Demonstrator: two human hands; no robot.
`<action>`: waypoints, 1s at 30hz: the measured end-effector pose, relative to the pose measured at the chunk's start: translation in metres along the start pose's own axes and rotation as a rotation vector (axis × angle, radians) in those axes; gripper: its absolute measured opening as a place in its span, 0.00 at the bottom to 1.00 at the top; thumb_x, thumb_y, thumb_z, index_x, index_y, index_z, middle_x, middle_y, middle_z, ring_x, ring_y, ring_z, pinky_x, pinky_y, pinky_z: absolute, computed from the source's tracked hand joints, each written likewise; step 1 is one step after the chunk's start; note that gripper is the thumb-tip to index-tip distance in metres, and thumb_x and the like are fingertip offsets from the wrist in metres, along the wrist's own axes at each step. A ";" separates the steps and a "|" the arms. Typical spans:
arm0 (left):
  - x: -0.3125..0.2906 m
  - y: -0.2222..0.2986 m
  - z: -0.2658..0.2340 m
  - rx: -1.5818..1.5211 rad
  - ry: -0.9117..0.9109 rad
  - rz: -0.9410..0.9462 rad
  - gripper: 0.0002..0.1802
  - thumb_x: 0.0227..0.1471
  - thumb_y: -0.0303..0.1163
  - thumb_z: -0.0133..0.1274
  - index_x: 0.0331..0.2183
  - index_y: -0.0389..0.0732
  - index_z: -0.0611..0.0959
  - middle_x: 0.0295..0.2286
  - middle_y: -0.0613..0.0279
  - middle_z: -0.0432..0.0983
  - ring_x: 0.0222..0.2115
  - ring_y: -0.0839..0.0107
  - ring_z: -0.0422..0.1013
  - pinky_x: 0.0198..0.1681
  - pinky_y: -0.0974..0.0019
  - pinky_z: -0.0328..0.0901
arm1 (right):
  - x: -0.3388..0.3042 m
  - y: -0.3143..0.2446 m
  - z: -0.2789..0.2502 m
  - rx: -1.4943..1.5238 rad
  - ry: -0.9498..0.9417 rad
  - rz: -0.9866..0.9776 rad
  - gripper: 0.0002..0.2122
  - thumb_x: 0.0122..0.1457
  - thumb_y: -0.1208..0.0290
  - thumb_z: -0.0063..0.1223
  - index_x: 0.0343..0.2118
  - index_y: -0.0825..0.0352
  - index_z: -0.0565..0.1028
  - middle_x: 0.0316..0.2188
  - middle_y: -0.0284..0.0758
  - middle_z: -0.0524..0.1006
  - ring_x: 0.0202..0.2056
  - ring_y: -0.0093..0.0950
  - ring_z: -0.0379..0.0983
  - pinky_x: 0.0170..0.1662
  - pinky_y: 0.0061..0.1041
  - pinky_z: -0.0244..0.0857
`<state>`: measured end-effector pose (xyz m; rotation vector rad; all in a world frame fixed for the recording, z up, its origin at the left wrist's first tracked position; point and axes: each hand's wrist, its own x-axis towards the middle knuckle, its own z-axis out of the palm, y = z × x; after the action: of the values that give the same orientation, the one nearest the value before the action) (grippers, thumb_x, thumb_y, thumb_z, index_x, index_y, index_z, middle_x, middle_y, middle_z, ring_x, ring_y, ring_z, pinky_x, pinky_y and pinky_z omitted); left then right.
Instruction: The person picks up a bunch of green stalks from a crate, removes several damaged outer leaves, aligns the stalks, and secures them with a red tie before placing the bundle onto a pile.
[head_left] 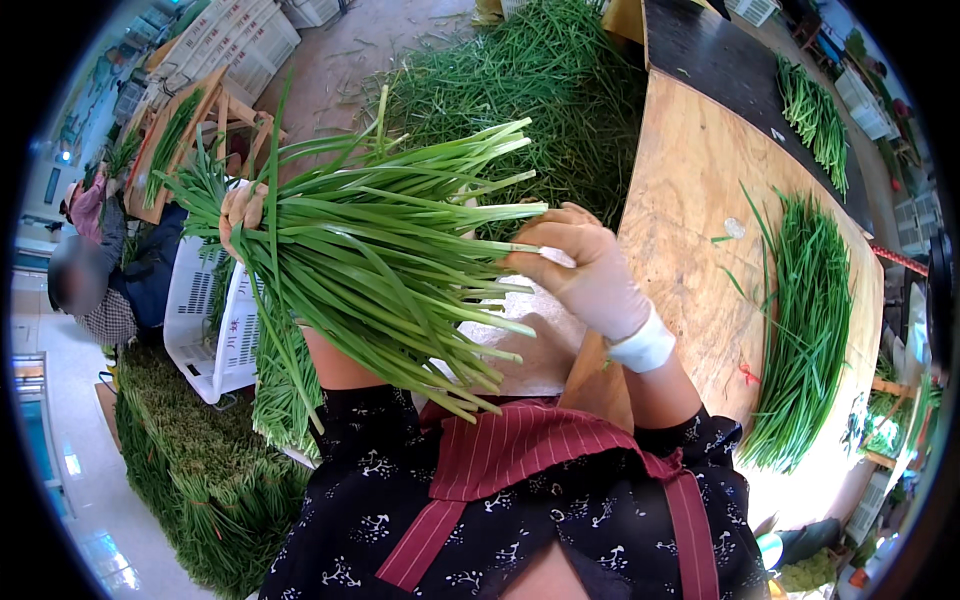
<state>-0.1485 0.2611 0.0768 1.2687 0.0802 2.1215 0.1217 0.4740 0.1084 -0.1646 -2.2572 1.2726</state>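
Note:
A large loose bunch of garlic chives [390, 240] is fanned out in front of my chest, leaf ends to the left and pale cut ends to the right. My left hand [243, 213] is closed around the leafy end; much of that hand and its forearm is hidden behind the leaves. At the stalk ends, my right hand [582, 268], in a pale glove with a white cuff, has its fingers closed in a pinch on one or a few chive stalks that jut past the others.
On the wooden table [690, 190] at right lies a long pile of chives [805, 320]. Loose green trimmings [530, 90] heap on the floor ahead. A white crate [235, 335] stands at left, above stacked green bundles [200, 450]. Another person [90, 280] is at far left.

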 end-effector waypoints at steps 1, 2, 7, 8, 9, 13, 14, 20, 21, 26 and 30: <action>0.000 0.007 -0.007 -0.017 0.024 0.007 0.07 0.51 0.37 0.41 0.30 0.46 0.70 0.25 0.72 0.67 0.25 0.77 0.64 0.35 0.64 0.63 | -0.005 0.005 -0.007 0.002 -0.011 -0.013 0.06 0.43 0.77 0.59 0.26 0.69 0.75 0.28 0.34 0.74 0.31 0.25 0.68 0.37 0.22 0.61; 0.001 0.011 -0.014 -0.033 0.034 0.009 0.06 0.51 0.36 0.41 0.30 0.46 0.70 0.25 0.72 0.67 0.25 0.77 0.64 0.35 0.64 0.63 | -0.008 0.008 -0.015 0.052 0.024 0.056 0.05 0.44 0.75 0.58 0.25 0.68 0.76 0.27 0.34 0.74 0.30 0.25 0.69 0.38 0.23 0.60; 0.002 0.029 -0.023 -0.083 0.059 0.022 0.06 0.51 0.36 0.41 0.29 0.46 0.70 0.24 0.73 0.67 0.24 0.78 0.64 0.35 0.64 0.62 | -0.022 0.009 -0.083 0.245 0.414 0.401 0.04 0.50 0.72 0.54 0.27 0.64 0.76 0.28 0.32 0.75 0.33 0.22 0.69 0.40 0.21 0.60; 0.001 0.034 -0.020 -0.081 0.065 0.024 0.06 0.51 0.36 0.41 0.29 0.46 0.70 0.24 0.73 0.67 0.24 0.79 0.64 0.35 0.64 0.62 | -0.020 0.014 -0.094 0.303 0.579 0.385 0.04 0.51 0.72 0.53 0.29 0.64 0.76 0.29 0.31 0.75 0.34 0.22 0.69 0.41 0.21 0.61; 0.001 0.035 -0.020 -0.092 0.073 0.029 0.06 0.51 0.36 0.41 0.29 0.46 0.70 0.24 0.73 0.67 0.24 0.79 0.64 0.35 0.64 0.62 | -0.016 0.024 -0.104 0.392 0.642 0.337 0.06 0.52 0.71 0.52 0.31 0.65 0.76 0.31 0.31 0.75 0.35 0.22 0.68 0.43 0.21 0.61; 0.007 0.026 -0.003 -0.155 0.156 0.065 0.04 0.50 0.35 0.43 0.28 0.47 0.68 0.23 0.74 0.66 0.23 0.80 0.62 0.34 0.64 0.62 | 0.023 0.085 -0.125 -0.187 0.601 0.395 0.11 0.53 0.65 0.51 0.38 0.60 0.75 0.34 0.33 0.76 0.38 0.29 0.70 0.45 0.27 0.62; 0.010 0.023 0.000 -0.177 0.186 0.072 0.04 0.49 0.35 0.43 0.27 0.47 0.68 0.23 0.74 0.65 0.22 0.80 0.62 0.34 0.64 0.62 | 0.028 0.096 -0.127 -0.521 0.521 0.469 0.11 0.53 0.64 0.51 0.39 0.59 0.74 0.35 0.34 0.76 0.38 0.31 0.71 0.45 0.28 0.63; 0.047 0.013 0.012 -0.203 0.149 -0.081 0.04 0.49 0.34 0.43 0.25 0.48 0.68 0.24 0.74 0.65 0.25 0.80 0.64 0.35 0.64 0.62 | 0.032 0.061 -0.075 -0.401 0.197 0.147 0.11 0.52 0.71 0.50 0.39 0.63 0.74 0.37 0.40 0.75 0.39 0.35 0.71 0.44 0.27 0.63; 0.047 0.017 0.003 -0.126 0.156 -0.091 0.04 0.48 0.34 0.44 0.26 0.48 0.68 0.25 0.73 0.66 0.26 0.79 0.64 0.36 0.65 0.62 | 0.026 0.057 -0.061 -0.452 0.210 0.075 0.10 0.51 0.71 0.52 0.37 0.63 0.75 0.36 0.39 0.75 0.40 0.35 0.71 0.44 0.27 0.63; 0.064 -0.006 -0.009 0.064 0.188 -0.147 0.06 0.48 0.36 0.45 0.29 0.46 0.68 0.27 0.70 0.68 0.28 0.75 0.65 0.38 0.65 0.62 | -0.052 0.031 -0.055 -0.441 0.050 0.271 0.10 0.52 0.69 0.49 0.36 0.64 0.74 0.34 0.40 0.75 0.35 0.41 0.70 0.38 0.36 0.64; 0.082 -0.100 0.012 0.087 0.266 -0.236 0.07 0.50 0.37 0.44 0.30 0.45 0.70 0.28 0.68 0.69 0.30 0.74 0.66 0.39 0.65 0.62 | -0.138 0.045 -0.104 -0.605 0.057 0.731 0.10 0.51 0.65 0.48 0.32 0.65 0.75 0.31 0.43 0.75 0.34 0.41 0.71 0.39 0.37 0.64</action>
<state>-0.1145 0.3824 0.1094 0.9649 0.4200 2.0841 0.2851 0.5284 0.0593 -1.3178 -2.5539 0.8054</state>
